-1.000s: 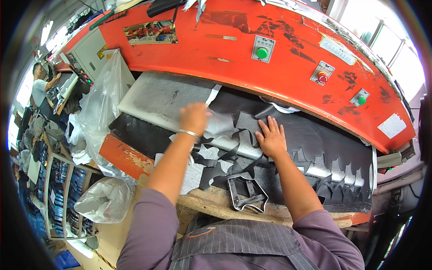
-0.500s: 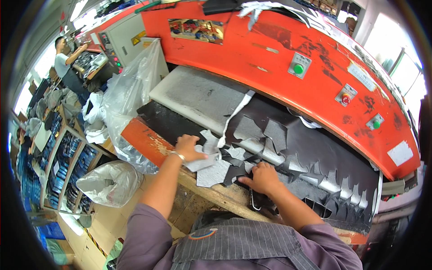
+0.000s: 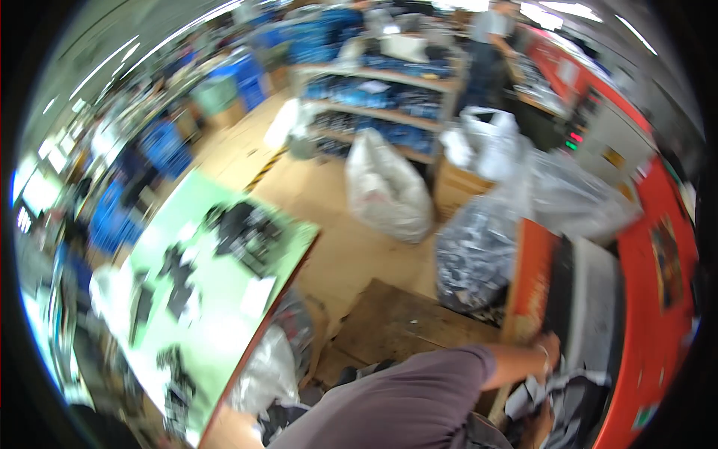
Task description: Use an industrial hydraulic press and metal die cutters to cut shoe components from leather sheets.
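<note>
My left hand (image 3: 551, 349), with a band at its wrist, reaches to the machine bed at the lower right. It is beside a pile of grey and black cut pieces (image 3: 532, 398). Its fingers are smeared by motion and partly hidden. Just below, at the picture's lower edge, my right hand (image 3: 540, 428) shows only in part against the same pieces, its fingers not clear. Behind the pieces lies a pale grey padded slab (image 3: 594, 299) along the orange-red machine (image 3: 643, 299).
A green table (image 3: 224, 299) with dark pieces in several heaps stands at the left. White sack (image 3: 385, 187), clear plastic bags (image 3: 479, 258) and a cardboard box (image 3: 460, 187) stand on the floor. Beyond are shelves (image 3: 374, 105) of blue items and another person (image 3: 490, 45).
My view has swung far to the left, bringing the green table and shelves into the middle. Both hands now show at the lower right, still by the cut pieces.
</note>
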`<state>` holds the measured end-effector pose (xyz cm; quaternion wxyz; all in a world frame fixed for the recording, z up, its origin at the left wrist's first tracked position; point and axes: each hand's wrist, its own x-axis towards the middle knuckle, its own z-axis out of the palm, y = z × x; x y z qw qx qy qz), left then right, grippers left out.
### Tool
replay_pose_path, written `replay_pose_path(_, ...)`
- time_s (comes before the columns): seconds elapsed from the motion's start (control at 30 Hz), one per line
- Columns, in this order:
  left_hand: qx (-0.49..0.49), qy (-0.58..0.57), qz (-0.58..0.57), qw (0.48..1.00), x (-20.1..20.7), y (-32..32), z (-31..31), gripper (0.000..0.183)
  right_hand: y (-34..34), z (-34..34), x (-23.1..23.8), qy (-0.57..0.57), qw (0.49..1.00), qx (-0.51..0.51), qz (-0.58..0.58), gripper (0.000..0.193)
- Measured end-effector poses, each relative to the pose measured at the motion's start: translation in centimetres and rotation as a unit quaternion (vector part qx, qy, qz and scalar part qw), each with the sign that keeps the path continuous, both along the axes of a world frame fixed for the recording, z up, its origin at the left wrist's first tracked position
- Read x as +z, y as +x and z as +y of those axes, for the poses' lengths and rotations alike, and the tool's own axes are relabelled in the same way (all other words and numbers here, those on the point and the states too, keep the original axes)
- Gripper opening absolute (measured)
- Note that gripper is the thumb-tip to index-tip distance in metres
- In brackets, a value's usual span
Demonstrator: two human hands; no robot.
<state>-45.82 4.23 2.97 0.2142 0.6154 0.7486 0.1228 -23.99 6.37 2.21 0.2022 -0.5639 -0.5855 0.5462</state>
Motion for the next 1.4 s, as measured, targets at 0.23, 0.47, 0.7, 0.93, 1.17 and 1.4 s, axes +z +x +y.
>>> replay_pose_path(0.23, 0.076, 0.095, -0.001, 0.993, -8.1, 10.4, 7.9, 0.085, -3.4, -2.8, 1.9, -0.032, 0.992, -0.099, -0.073, 0.042)
replay_pose_path(0.47, 0.075, 0.113, -0.127, 0.982, -8.8, 12.2, 15.4, 0.085, -3.5, -1.8, 2.7, -0.009, 0.995, -0.073, -0.065, 0.043)
replay_pose_path(0.7, 0.064, 0.096, -0.223, 0.968, -4.7, 4.1, 4.3, 0.086, -3.7, -1.5, 1.4, -0.022, 0.998, -0.056, -0.03, 0.044)
replay_pose_path(0.93, 0.067, 0.079, -0.327, 0.939, -1.6, 0.0, 1.0, 0.087, -3.6, -2.1, 0.8, -0.031, 0.999, -0.029, -0.006, 0.045)
replay_pose_path(1.17, 0.05, 0.077, -0.443, 0.892, 0.8, 1.3, -0.9, 0.089, -2.4, -1.4, 1.4, -0.016, 1.0, -0.021, 0.005, 0.047)
replay_pose_path(1.4, 0.165, 0.198, -0.487, 0.835, -2.8, 0.4, -3.2, 0.096, -3.6, -2.2, 2.4, 0.001, 0.999, 0.046, 0.005, 0.049)
